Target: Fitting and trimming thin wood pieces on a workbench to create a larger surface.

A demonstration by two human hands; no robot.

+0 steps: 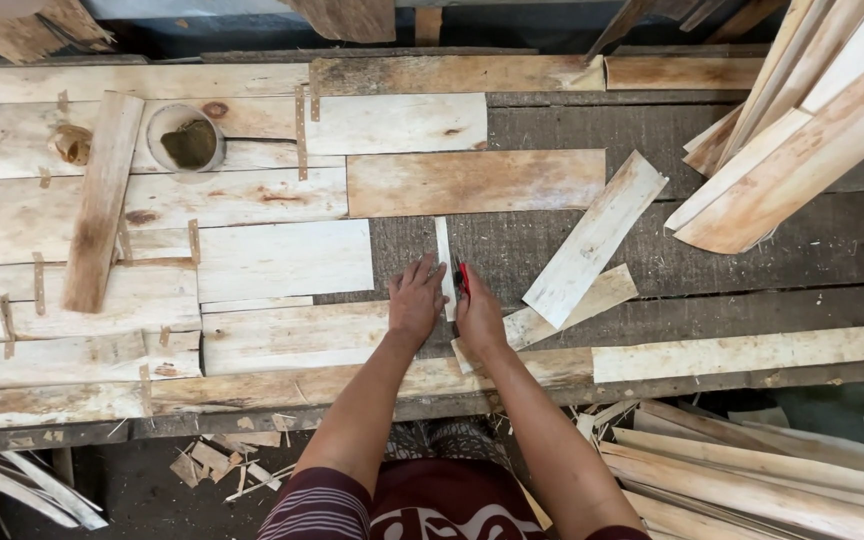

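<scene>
My left hand point(415, 299) lies flat on the workbench, fingers spread, pressing beside a narrow pale veneer strip point(444, 250) that stands lengthwise between both hands. My right hand point(478, 312) is closed around a small red-handled cutter point(462, 277), its tip against the strip's right edge. Both hands rest on the dark grey bench surface point(512, 250), just right of a sheet of joined pale veneer pieces point(282, 260).
Joined veneer sheets with brown tape strips point(38, 283) cover the bench's left half. A round tub point(186, 138) and a tape roll point(71, 144) sit far left. Loose veneer pieces point(592, 240) lie right of my hands. Stacked veneer leans at top right point(802, 140); offcuts litter the floor point(752, 470).
</scene>
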